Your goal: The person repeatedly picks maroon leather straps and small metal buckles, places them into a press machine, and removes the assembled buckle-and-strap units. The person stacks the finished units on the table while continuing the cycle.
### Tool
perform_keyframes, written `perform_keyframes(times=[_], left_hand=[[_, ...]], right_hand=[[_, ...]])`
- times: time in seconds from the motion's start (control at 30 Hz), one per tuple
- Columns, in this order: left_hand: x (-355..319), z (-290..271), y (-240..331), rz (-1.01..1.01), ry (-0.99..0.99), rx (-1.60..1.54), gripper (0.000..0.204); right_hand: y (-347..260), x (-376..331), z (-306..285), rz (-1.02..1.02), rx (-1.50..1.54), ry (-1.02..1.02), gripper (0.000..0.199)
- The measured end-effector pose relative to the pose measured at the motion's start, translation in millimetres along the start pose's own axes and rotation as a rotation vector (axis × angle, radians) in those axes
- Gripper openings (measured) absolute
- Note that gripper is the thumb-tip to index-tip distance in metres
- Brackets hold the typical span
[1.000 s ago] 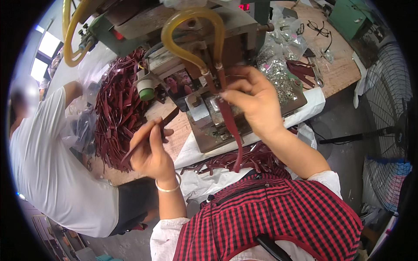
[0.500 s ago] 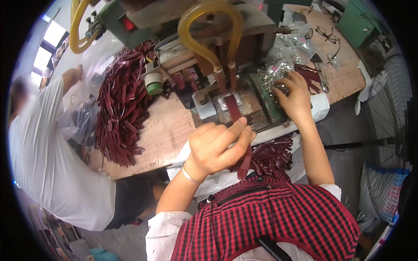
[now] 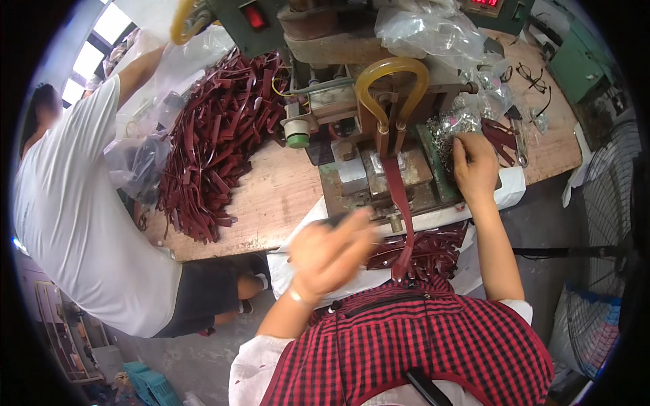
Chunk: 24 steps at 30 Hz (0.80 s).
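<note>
A dark red strap (image 3: pixel 398 193) runs from the small metal plate under the press (image 3: pixel 391 135) down over the bench edge, its lower end near my apron. My left hand (image 3: pixel 330 256) is off the strap, to its left, and smeared by motion, so its grip is unclear. Over at the right, my right hand (image 3: pixel 478 168) has its fingers curled down at a heap of small shiny metal pieces (image 3: pixel 443 139) beside the green machine base. Whatever its fingertips pinch is hidden. More dark red straps (image 3: pixel 440 252) lie in a bunch just below the bench edge.
A big pile of dark red straps (image 3: pixel 217 149) covers the bench on the left. Beside it a person in a white shirt (image 3: pixel 74 203) reaches across. Eyeglasses (image 3: pixel 531 78) and a few straps (image 3: pixel 499 141) lie at right, near a black fan (image 3: pixel 596 216).
My left hand has let go of the strap and drawn back left and down. My right hand has curled further into the metal pieces. The whole view has shifted.
</note>
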<state>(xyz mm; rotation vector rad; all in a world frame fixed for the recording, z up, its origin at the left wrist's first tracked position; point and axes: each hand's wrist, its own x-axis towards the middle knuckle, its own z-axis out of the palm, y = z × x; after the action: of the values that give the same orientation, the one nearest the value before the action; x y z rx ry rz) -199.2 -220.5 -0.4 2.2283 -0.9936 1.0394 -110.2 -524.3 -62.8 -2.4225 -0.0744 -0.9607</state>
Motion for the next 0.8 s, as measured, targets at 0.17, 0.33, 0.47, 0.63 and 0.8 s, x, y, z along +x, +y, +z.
perform_keyframes(times=[0.17,0.33,0.47,0.63,0.8], left_hand=[[-12.9,-67.3,-103.8,-0.367,0.088,0.637,0.013],[-30.9,-63.5,-207.1,-0.399,-0.318,1.000,0.021],[-72.3,-43.8,-250.3,-0.348,-0.210,0.976,0.013],[-58.7,-1.6,-184.9,-0.264,0.039,0.496,0.024],[-62.2,6.4,-131.7,-0.917,0.403,-0.379,0.024]], right_hand=[[-0.7,-14.1,-24.8,0.152,0.176,0.059,0.013],[-20.4,4.6,-14.4,0.315,0.362,0.028,0.017],[-9.1,7.2,4.4,0.439,0.499,-0.062,0.018],[25.7,-39.8,-39.3,0.365,0.305,0.044,0.019],[34.7,-54.2,-62.6,0.398,0.341,0.017,0.018]])
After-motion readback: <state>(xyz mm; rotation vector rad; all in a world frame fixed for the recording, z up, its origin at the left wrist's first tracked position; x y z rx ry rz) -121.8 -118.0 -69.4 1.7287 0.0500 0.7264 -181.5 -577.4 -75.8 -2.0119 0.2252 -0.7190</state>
